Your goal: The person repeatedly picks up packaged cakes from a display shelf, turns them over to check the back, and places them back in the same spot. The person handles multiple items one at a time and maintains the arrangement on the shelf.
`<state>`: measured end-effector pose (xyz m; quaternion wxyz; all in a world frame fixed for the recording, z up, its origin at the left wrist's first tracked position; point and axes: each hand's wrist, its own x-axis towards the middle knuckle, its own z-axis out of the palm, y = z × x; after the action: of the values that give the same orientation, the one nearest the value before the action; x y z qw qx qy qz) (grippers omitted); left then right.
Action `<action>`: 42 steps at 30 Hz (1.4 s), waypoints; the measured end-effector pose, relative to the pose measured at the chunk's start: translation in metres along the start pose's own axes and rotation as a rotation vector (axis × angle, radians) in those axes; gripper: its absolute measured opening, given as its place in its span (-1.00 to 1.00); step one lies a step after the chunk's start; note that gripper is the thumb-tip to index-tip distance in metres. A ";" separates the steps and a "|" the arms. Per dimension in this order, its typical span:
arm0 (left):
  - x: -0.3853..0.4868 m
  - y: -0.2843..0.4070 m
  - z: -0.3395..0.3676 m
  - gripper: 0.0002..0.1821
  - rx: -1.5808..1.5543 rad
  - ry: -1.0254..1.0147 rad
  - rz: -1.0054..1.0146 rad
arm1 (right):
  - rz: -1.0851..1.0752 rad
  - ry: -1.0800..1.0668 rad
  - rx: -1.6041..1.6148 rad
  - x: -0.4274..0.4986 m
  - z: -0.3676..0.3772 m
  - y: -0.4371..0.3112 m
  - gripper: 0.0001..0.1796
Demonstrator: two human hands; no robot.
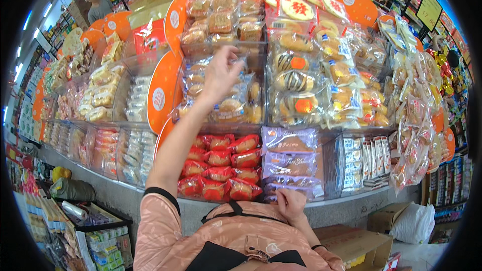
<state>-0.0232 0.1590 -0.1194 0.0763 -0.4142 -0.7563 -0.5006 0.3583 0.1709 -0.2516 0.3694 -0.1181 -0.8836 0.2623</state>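
Note:
My left hand (224, 71) reaches over a clear bin of plastic-wrapped bread rolls (230, 110); its fingers are curled, and whether they pinch a wrapper cannot be told. Just beyond it, clear packs of square brown cakes (220, 21) fill the upper bin. My right hand (292, 204) is loosely curled at the front edge, against the purple-wrapped cakes (289, 165); a hold on them is not plain. Red-wrapped cakes (219, 174) lie in rows between my arms. To the right of my left hand are bagged chocolate-striped breads (295, 81).
Clear dividers (265, 94) and orange round signs (159, 98) stand between the bins. An open cardboard box (350, 242) and a white plastic bag (413, 224) are low on the right. A shelf rack (105, 233) stands low left. Another person (98, 5) is far back left.

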 end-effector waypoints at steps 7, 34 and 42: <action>0.150 -0.090 -0.010 -0.31 0.355 0.259 -0.237 | 0.012 0.000 0.093 0.032 -0.027 0.022 -0.86; 0.052 0.021 -0.014 -0.37 -0.573 0.442 0.002 | -0.132 0.061 0.140 0.074 -0.011 0.035 -0.84; -0.143 0.076 0.034 -0.19 -0.911 0.032 -0.351 | 0.474 0.160 0.786 0.128 -0.020 0.025 -0.62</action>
<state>0.1330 0.1197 -0.1590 -0.1869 -0.2639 -0.5175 -0.7922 0.2832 0.2506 -0.1779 0.3832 -0.1879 -0.6343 0.6446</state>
